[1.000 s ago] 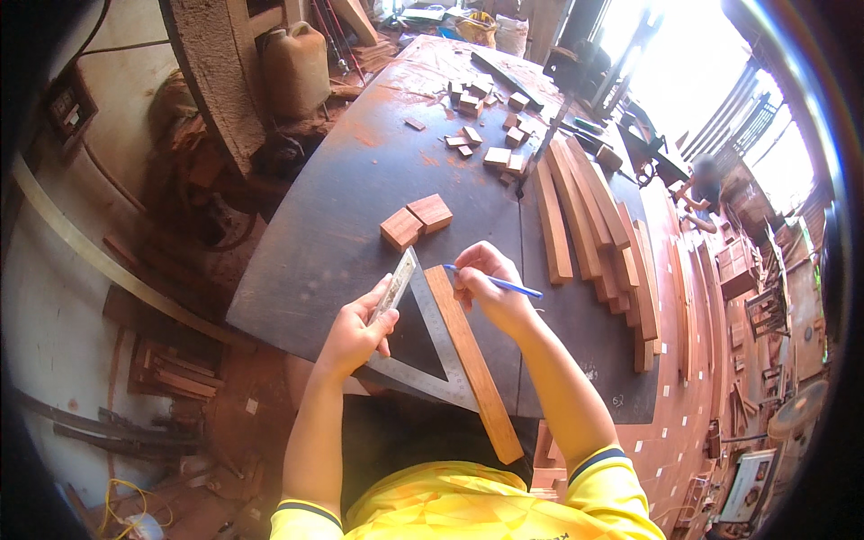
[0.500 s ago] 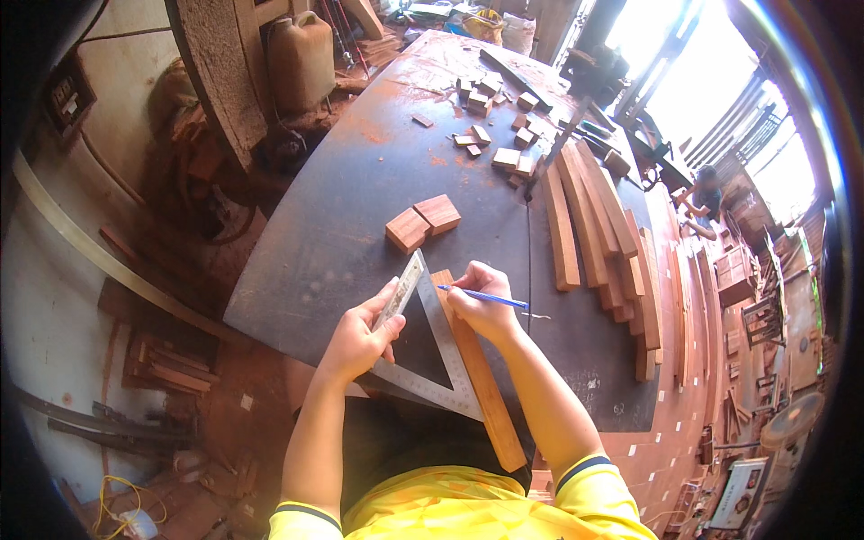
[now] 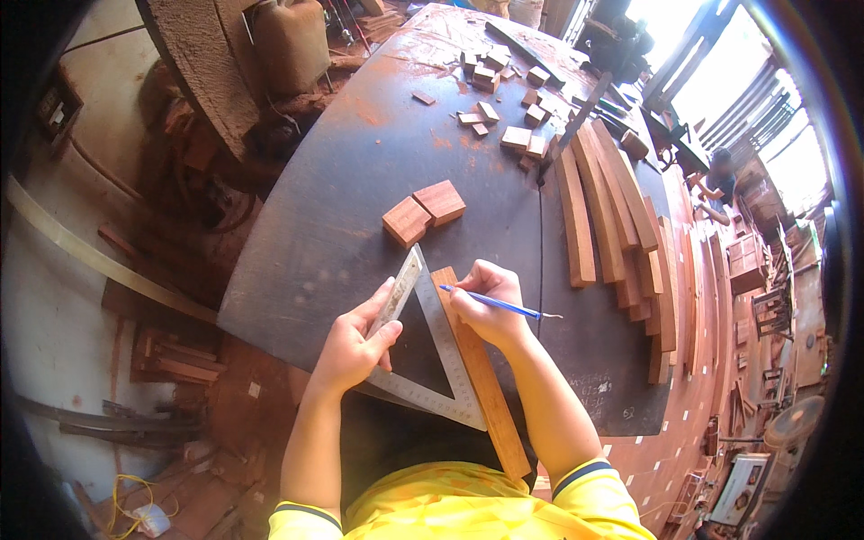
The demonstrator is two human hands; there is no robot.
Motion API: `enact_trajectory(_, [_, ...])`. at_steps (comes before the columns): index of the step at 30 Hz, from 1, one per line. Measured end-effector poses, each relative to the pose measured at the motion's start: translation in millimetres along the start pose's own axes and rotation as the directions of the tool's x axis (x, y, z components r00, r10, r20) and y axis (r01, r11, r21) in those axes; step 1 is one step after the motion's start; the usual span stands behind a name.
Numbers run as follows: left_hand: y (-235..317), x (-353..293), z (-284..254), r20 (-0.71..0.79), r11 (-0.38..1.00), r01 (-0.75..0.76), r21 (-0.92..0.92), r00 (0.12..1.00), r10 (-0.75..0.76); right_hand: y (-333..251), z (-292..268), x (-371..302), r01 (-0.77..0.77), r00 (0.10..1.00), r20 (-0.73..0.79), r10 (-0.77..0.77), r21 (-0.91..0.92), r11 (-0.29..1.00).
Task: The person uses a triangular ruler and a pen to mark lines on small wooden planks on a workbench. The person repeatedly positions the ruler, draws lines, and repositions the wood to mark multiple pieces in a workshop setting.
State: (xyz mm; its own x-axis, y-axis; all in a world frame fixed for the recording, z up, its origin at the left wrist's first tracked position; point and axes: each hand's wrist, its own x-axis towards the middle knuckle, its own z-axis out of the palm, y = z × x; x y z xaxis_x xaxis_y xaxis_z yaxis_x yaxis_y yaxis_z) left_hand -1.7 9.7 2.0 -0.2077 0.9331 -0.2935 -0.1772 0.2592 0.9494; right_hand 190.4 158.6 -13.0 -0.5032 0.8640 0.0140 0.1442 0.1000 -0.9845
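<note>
My left hand is closed on the thick edge of a metal triangular set square, which has ruled markings along its thinner sides. A long reddish-brown wooden strip lies along the square's right side, its near end close to my yellow shirt. Between the fingers of my right hand is a blue pen, its tip pointing left by the strip's far end. Two wooden blocks touch each other just beyond the square's top corner.
Several wooden strips are stacked on the dark tabletop to the right. Small cut blocks lie scattered farther back. A jerrycan stands beyond the left edge. At the far right another person is partly visible.
The view has shifted slightly. My right hand still pinches the pen near the strip's far end, with the pen's back end a little lower. My left hand keeps its hold on the set square.
</note>
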Motion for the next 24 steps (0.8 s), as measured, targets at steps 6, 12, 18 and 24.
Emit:
enact_trajectory(6, [0.0,-0.4,0.2,-0.012,1.0,-0.007,0.017,1.0,0.008,-2.6,-0.3,3.3,0.005,1.0,0.016,-0.005,0.009,1.0])
enact_trajectory(12, [3.0,-1.6,2.4,-0.018,0.999,-0.021,0.032,1.0,0.022,-6.5,-1.8,5.1,-0.004,0.999,0.032,0.004,-0.021,1.0])
enact_trajectory(18, [-1.7,-0.7,0.0,-0.013,0.999,-0.033,0.029,0.999,0.033,-1.8,-1.6,6.4,0.01,1.0,0.026,-0.01,-0.015,1.0])
enact_trajectory(24, [-3.9,-0.3,0.4,-0.016,0.998,-0.044,0.032,0.999,0.045,-6.8,-1.2,5.0,0.0,1.0,0.022,0.0,-0.01,1.0])
